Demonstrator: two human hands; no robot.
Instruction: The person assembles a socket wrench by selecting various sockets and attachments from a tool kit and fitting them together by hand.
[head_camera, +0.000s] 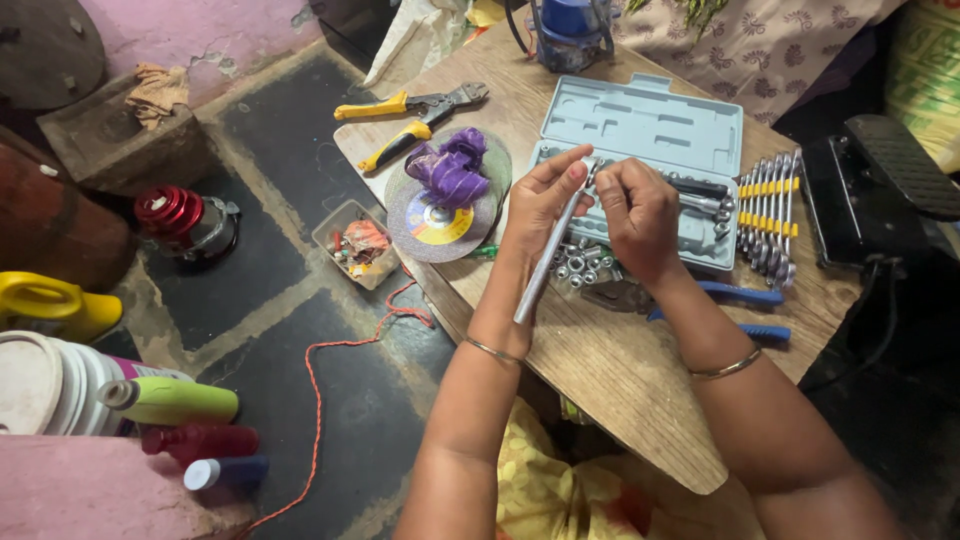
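Steel ratchet handle (545, 265) slants down-left from both hands' grip.

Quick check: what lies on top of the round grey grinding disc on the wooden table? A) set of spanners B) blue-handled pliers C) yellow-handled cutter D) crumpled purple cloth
D: a crumpled purple cloth sits on the round grey grinding disc; the blue-handled pliers lie off to the side, by the right hand.

On the wooden table (620, 370) we see a grinding disc (437, 222) with purple cloth (450, 172) at left, yellow-handled pliers (405, 103) beyond it, and a spanner set (767, 212) at right. On the floor, far left, sits a red canister (170, 212).
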